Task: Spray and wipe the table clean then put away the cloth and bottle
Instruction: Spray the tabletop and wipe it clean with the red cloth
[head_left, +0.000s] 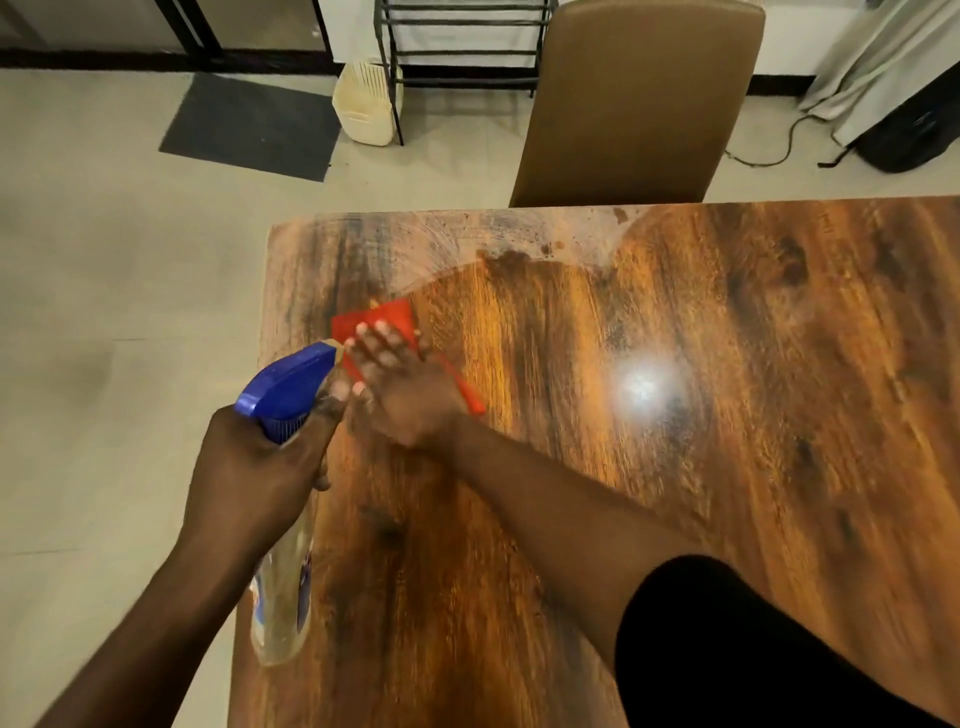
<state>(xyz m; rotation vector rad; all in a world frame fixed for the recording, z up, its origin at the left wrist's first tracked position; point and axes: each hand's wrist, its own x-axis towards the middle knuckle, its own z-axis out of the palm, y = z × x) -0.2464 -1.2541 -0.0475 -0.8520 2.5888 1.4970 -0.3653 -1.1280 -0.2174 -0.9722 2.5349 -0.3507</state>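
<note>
My left hand (260, 467) grips the neck of a clear spray bottle (283, 597) with a blue trigger head (291, 384), held over the left edge of the wooden table (675, 415). The nozzle points toward the far left part of the tabletop. My right hand (400, 384) presses flat on a red cloth (384, 322) lying on the table just past the nozzle. A pale smeared wet patch (441, 239) covers the far left corner of the table.
A brown chair (639, 104) stands at the table's far edge. Beyond it on the floor are a black metal rack (457, 31), a cream plastic bin (363, 109), a grey mat (249, 124) and a cable (769, 150).
</note>
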